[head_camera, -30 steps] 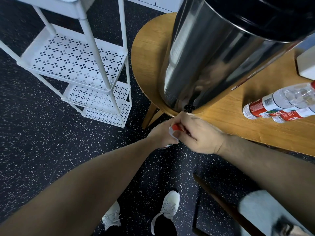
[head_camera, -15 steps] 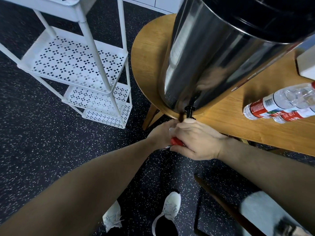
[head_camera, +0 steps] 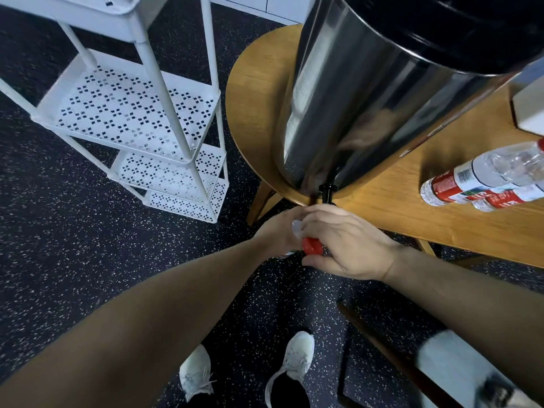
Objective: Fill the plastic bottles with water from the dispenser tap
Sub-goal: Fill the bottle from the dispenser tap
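at the far left stood a white shelf rack [head_camera: 138, 119] with perforated tiers, set on a dark speckled floor [head_camera: 59, 245]. to its right a round-cornered wooden table [head_camera: 412, 213] carried a large stainless steel dispenser [head_camera: 368, 107] with a black top, and a small black tap [head_camera: 326, 194] jutted from the bottom of its wall at the table's edge.

just below the tap the two hands met. the left hand [head_camera: 279, 231] was curled round a plastic bottle [head_camera: 296, 228], of which only a bit of clear neck showed between the fingers, plus a sliver of label under the hand; the rest was hidden. the bottle's mouth sat beneath and slightly left of the tap, off the table's edge, over the floor. whether water ran could not be told.

the right hand [head_camera: 347, 245] lay close against the left, its fingers bent over a red cap [head_camera: 312, 246] pinched between thumb and fingers, the cap just beside the bottle's neck and apart from it.

at the bottom, two white sneakers [head_camera: 294, 360] stood on the floor.

further right on the table, well apart from the tap, lay two more plastic bottles on their sides: a clear one with a red and white label [head_camera: 477, 175], and touching it in front another [head_camera: 509, 197] with a red label. a white box [head_camera: 530, 110] sat at the right edge behind them.
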`<action>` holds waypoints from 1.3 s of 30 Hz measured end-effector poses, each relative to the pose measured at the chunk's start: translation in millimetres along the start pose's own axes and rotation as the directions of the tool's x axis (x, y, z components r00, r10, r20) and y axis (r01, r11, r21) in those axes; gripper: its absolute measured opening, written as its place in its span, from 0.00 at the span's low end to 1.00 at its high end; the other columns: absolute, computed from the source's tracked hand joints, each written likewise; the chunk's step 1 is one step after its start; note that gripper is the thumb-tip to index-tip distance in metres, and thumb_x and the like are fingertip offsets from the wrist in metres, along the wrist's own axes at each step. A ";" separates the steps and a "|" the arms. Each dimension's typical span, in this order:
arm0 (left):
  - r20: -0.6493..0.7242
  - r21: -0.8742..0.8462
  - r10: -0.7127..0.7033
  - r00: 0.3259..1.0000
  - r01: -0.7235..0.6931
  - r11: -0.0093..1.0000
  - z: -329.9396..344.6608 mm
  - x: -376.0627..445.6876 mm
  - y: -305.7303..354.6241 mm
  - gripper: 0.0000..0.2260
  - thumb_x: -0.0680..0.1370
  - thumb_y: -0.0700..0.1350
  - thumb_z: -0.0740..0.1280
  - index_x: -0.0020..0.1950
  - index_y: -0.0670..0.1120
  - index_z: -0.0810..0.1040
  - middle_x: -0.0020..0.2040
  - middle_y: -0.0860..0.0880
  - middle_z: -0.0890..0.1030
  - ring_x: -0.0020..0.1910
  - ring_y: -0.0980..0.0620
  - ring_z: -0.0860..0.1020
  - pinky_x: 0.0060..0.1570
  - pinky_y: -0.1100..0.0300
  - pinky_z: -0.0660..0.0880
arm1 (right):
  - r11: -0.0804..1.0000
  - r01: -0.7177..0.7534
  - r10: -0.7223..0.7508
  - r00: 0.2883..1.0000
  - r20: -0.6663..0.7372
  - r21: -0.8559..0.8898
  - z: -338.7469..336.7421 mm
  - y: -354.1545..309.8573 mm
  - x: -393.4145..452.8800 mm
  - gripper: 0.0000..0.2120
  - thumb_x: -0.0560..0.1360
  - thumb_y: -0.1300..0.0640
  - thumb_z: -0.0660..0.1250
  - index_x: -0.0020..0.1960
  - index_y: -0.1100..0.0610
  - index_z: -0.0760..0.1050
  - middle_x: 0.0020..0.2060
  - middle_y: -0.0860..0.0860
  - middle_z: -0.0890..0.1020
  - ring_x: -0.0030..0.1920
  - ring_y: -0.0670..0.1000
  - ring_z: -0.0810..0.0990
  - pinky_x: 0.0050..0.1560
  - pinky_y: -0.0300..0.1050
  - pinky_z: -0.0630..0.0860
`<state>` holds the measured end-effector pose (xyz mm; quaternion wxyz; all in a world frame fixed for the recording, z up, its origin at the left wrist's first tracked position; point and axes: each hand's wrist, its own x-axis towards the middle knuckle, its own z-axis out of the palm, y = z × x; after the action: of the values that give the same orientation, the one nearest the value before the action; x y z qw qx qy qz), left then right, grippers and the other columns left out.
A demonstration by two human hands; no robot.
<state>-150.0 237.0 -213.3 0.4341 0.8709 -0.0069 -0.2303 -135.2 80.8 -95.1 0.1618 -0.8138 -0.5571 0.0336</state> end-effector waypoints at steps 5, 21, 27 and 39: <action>0.033 -0.119 -0.055 0.998 0.058 0.991 -5.6 -6.2 8.4 0.25 0.72 0.50 0.76 0.66 0.58 0.72 0.51 0.60 0.78 0.53 0.53 0.79 0.51 0.56 0.75 | 1.000 -0.019 0.016 0.991 -0.131 -0.022 -9.9 6.6 -8.9 0.21 0.81 0.40 0.56 0.57 0.58 0.70 0.46 0.56 0.80 0.50 0.55 0.76 0.66 0.47 0.67; 0.037 -0.083 -0.063 0.997 0.066 0.994 -6.6 -7.6 8.2 0.35 0.70 0.46 0.79 0.74 0.54 0.68 0.65 0.52 0.77 0.61 0.50 0.77 0.60 0.55 0.74 | 0.924 -0.382 0.381 0.924 -0.041 -0.018 -28.6 25.3 -46.4 0.27 0.80 0.34 0.47 0.54 0.57 0.69 0.45 0.52 0.80 0.42 0.50 0.74 0.47 0.45 0.67; 0.038 -0.085 -0.068 0.997 0.071 0.994 -7.1 -8.4 8.1 0.33 0.70 0.45 0.79 0.72 0.56 0.70 0.59 0.60 0.75 0.62 0.52 0.76 0.63 0.53 0.73 | 0.907 -0.421 0.421 0.907 0.000 -0.020 -29.5 21.7 -48.8 0.27 0.79 0.33 0.47 0.53 0.56 0.69 0.45 0.51 0.79 0.41 0.52 0.74 0.46 0.42 0.65; 0.033 -0.096 -0.082 0.996 0.085 0.992 -4.0 -5.8 4.4 0.35 0.69 0.45 0.79 0.73 0.57 0.68 0.68 0.56 0.75 0.66 0.52 0.74 0.66 0.53 0.72 | 0.892 -0.452 0.453 0.891 0.042 -0.032 -30.9 19.1 -47.3 0.28 0.78 0.31 0.44 0.54 0.53 0.67 0.43 0.45 0.74 0.43 0.51 0.74 0.42 0.40 0.63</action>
<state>-152.7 238.5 -205.6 0.4657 0.8449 0.0342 -0.2608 -128.6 24.1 -77.6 0.1273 -0.9217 -0.3566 0.0839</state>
